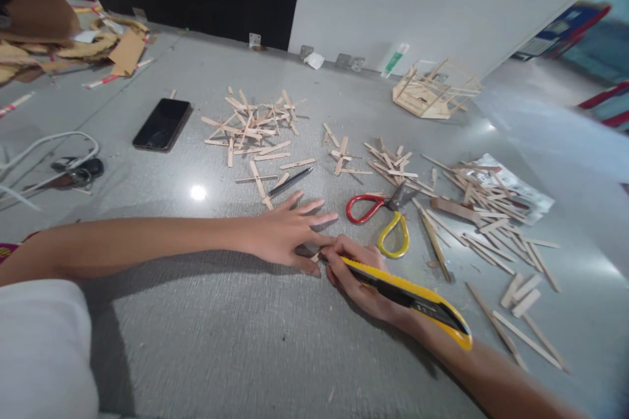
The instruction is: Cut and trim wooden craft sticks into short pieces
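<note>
right hand [362, 254]: one, closed around a yellow-and-black utility knife [403, 288], thumb and fingers near the blade end, handle slanting back above the forearm. left hand [285, 230]: one, open, palm down on the counter [211, 340], fingers spread, thumb and forefinger reaching to the knife's tip. wood piece [316, 256]: small, pale, at the tip between the two hands, mostly hidden. scissors [399, 196]: one pair, one red handle, one yellow, just beyond the right hand. pen [291, 181]: dark, just beyond the left hand, near loose craft sticks. craft-stick heap [250, 133]: loosely crossed, beyond the pen; further sticks scattered to the right, some upon a printed plastic packet [538, 203]. stick framework [417, 103]: one, at the back right, near the wall. smartphone [162, 124]: black, screen dark, left of the heap. white cable [73, 135]: looped, far left.
</note>
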The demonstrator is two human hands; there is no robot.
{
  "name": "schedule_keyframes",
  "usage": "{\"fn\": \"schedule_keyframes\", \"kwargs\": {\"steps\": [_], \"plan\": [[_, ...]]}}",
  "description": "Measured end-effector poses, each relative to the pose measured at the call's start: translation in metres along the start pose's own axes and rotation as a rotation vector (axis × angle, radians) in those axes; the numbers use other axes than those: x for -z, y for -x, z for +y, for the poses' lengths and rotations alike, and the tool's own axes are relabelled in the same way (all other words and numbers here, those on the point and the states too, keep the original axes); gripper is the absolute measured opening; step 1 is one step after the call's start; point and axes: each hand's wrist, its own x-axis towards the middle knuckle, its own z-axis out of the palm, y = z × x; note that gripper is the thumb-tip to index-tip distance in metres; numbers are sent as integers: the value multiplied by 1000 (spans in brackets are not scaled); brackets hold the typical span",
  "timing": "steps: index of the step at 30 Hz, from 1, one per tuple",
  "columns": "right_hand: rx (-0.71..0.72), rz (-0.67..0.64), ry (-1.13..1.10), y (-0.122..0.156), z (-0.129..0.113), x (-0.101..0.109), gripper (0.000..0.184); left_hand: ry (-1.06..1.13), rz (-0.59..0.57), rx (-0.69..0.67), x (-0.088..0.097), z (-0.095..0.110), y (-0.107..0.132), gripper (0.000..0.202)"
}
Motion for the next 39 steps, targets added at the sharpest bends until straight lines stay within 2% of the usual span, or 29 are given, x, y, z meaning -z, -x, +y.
{"fn": "schedule_keyframes", "kwargs": {"steps": [8, 19, 27, 35, 39], "plan": [[63, 60, 95, 0, 2, -4, 30, 3, -15, -13, 1, 0, 1, 56], [108, -42, 117, -2, 2, 4, 26, 4, -33, -9, 5, 1, 2, 55], [75, -66, 81, -4, -2, 6, 33, 43, -25, 6, 5, 1, 1, 52], [18, -47, 2, 2, 7, 2, 35, 34, -32, 9, 6, 2, 2, 57], [9, -42, -42, 2, 5, 2, 32, 42, -20, 4, 5, 2, 1, 54]]}}
